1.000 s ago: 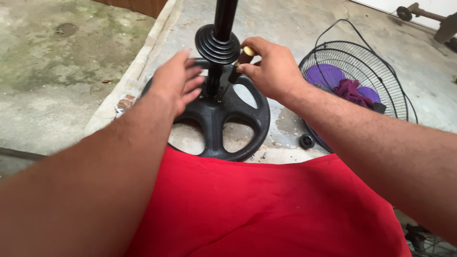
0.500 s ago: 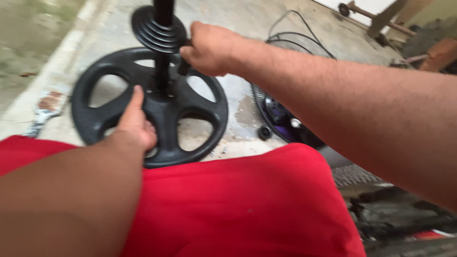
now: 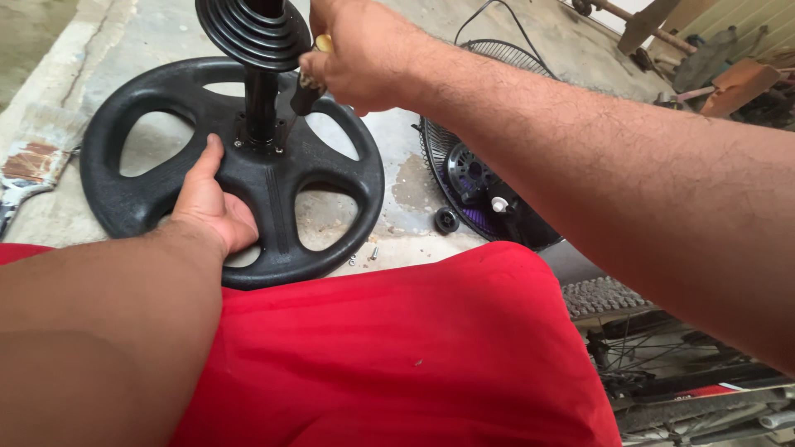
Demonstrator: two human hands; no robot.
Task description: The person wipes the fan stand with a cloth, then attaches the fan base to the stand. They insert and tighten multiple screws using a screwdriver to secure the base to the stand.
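Nearest the camera, red cloth (image 3: 397,348) covers the person's lap and overlaps the near rim of a black fan base (image 3: 132,207), a round spoked plastic disc lying flat on the concrete floor (image 3: 397,178). The left hand (image 3: 211,203) rests palm down on a spoke of the base, fingers laid loosely over it, thumb pointing toward the centre hub.

From that hub a black pole (image 3: 259,112) rises upright, carrying a ribbed black collar (image 3: 248,33). Just right of the pole, the right hand (image 3: 356,54) holds a grip closed around a screwdriver (image 3: 308,87), dark-handled with a yellowish butt. Its long axis slants down and leftward toward the hub plate at the pole's foot; the right hand is the nearer one to that spot.

Farther right lie small loose screws (image 3: 364,255), a black knob (image 3: 446,220), and a wire fan grille (image 3: 484,178).
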